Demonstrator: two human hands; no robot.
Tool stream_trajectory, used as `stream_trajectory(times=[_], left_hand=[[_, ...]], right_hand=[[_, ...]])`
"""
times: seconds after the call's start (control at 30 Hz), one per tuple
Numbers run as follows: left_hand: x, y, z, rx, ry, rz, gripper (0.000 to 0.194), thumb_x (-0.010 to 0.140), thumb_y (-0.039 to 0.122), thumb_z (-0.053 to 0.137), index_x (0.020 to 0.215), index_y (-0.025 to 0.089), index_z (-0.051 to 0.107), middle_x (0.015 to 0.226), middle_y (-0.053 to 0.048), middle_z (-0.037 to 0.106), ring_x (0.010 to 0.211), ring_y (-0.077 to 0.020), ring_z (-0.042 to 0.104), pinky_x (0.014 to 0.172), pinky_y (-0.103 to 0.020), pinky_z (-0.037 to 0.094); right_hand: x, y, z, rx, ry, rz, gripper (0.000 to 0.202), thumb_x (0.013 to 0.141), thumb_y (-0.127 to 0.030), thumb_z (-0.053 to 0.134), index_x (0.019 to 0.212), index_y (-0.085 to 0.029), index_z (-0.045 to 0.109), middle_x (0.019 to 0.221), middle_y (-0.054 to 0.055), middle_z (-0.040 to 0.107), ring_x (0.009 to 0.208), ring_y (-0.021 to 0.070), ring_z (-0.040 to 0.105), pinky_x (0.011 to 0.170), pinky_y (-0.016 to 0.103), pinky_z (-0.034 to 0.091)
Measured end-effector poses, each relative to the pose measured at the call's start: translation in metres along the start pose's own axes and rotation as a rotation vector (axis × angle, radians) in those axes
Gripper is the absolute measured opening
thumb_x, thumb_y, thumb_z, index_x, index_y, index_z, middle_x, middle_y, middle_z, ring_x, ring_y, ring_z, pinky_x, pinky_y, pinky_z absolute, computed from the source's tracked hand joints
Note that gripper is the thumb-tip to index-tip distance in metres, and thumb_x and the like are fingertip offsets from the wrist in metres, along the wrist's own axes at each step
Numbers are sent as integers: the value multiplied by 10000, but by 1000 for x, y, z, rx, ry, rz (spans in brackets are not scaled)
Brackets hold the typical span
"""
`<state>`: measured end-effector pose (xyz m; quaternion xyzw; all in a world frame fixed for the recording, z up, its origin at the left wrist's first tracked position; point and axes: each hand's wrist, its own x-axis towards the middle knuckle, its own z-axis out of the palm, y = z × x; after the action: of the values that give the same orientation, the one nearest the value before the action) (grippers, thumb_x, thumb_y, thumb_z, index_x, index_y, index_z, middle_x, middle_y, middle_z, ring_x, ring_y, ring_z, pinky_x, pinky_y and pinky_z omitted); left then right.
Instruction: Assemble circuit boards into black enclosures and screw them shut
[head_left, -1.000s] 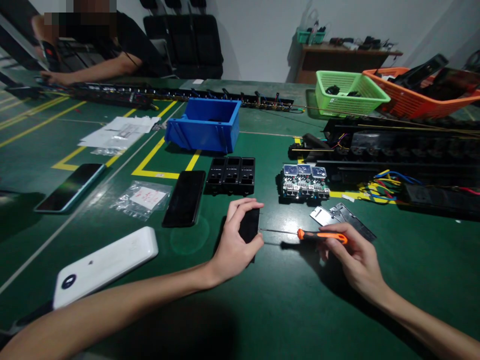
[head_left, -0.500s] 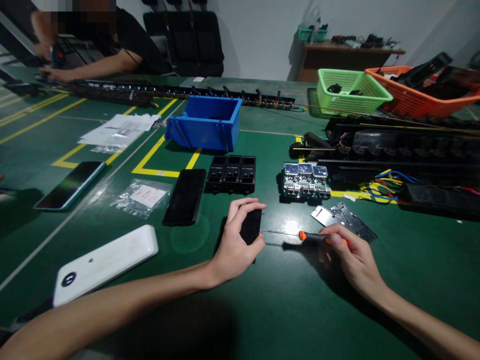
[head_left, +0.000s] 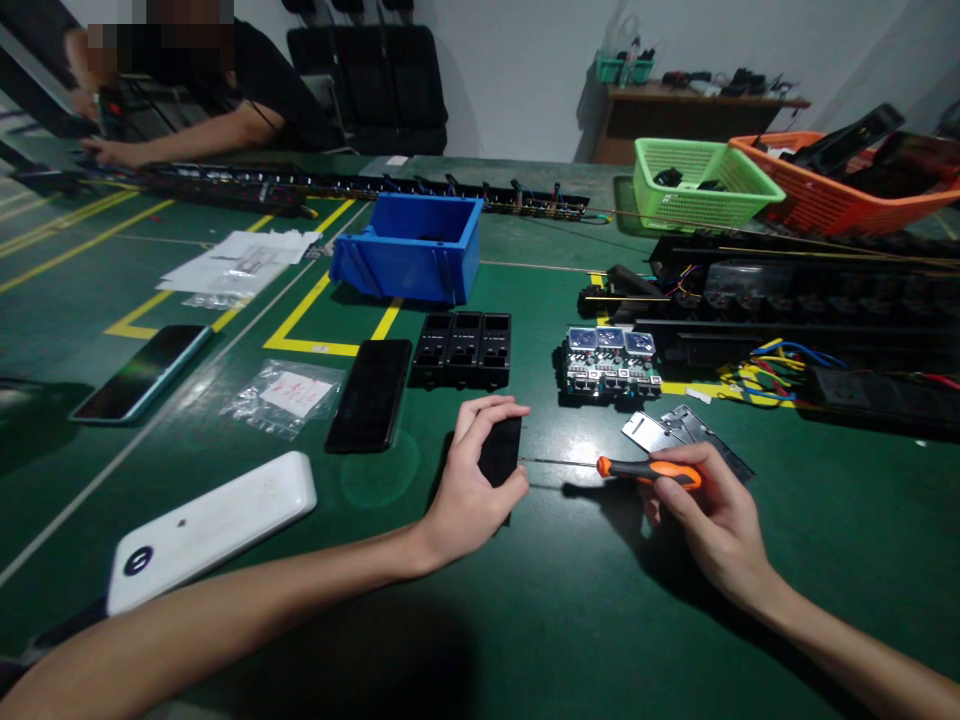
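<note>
My left hand [head_left: 472, 490] is closed round a black rectangular module [head_left: 501, 452], its fingers over the top and the thumb at the near side. My right hand [head_left: 712, 510] pinches the handle of an orange and black screwdriver [head_left: 649, 471]. The screwdriver lies level, and its thin tip meets the right side of the module. Behind my left hand sit black plastic housings [head_left: 463, 348] in a row. Green circuit boards with small displays [head_left: 611, 362] lie farther right. Metal plates [head_left: 686, 440] are just beyond my right hand.
A blue bin [head_left: 420, 250] stands ahead. To the left lie a black phone [head_left: 369, 395], another phone [head_left: 142, 375], a plastic bag [head_left: 285, 395] and a white device [head_left: 217, 525]. Long black wired assemblies [head_left: 810, 300] fill the right, before green [head_left: 705, 200] and orange baskets [head_left: 847, 195]. A person works far left.
My right hand's fingers have shifted on the screwdriver handle, showing more of its orange end. The tip stays at the module, and my left hand is nearly still.
</note>
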<state>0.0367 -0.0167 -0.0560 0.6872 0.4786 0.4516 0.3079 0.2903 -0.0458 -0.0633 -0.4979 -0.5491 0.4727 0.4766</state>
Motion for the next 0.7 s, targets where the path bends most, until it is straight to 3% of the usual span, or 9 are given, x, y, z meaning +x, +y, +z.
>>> stream_trajectory(times=[0.2, 0.47, 0.6, 0.7], left_hand=[[-1, 0, 0, 10, 0, -8, 477, 734, 38, 588, 1169, 230, 553, 1250, -75, 492, 1250, -238, 470, 1107, -456, 360], [0, 0, 0, 11, 3, -1, 481, 734, 32, 586, 1170, 232, 549, 1248, -73, 492, 1248, -235, 471, 1109, -460, 357], [0, 0, 0, 5, 5, -4, 483, 730, 34, 590, 1165, 241, 550, 1249, -75, 492, 1254, -244, 467, 1112, -480, 353], [0, -1, 0, -3, 7, -5, 480, 735, 37, 586, 1169, 238, 548, 1248, -76, 491, 1254, -240, 466, 1113, -476, 351]], right_hand=[[2, 1, 0, -65, 16, -9, 128, 902, -349, 612, 923, -227, 578, 604, -34, 586, 496, 112, 539, 481, 218, 449], [3, 2, -3, -86, -22, 100, 287, 923, -454, 542, 777, -208, 561, 514, -44, 508, 444, 108, 465, 424, 212, 361], [1, 1, -2, -57, -95, 67, 233, 942, -447, 503, 969, -226, 571, 644, -15, 583, 517, 134, 534, 493, 247, 438], [-1, 2, -1, -13, -81, -10, 277, 879, -365, 627, 1106, -271, 500, 845, -1, 596, 556, 126, 573, 525, 261, 496]])
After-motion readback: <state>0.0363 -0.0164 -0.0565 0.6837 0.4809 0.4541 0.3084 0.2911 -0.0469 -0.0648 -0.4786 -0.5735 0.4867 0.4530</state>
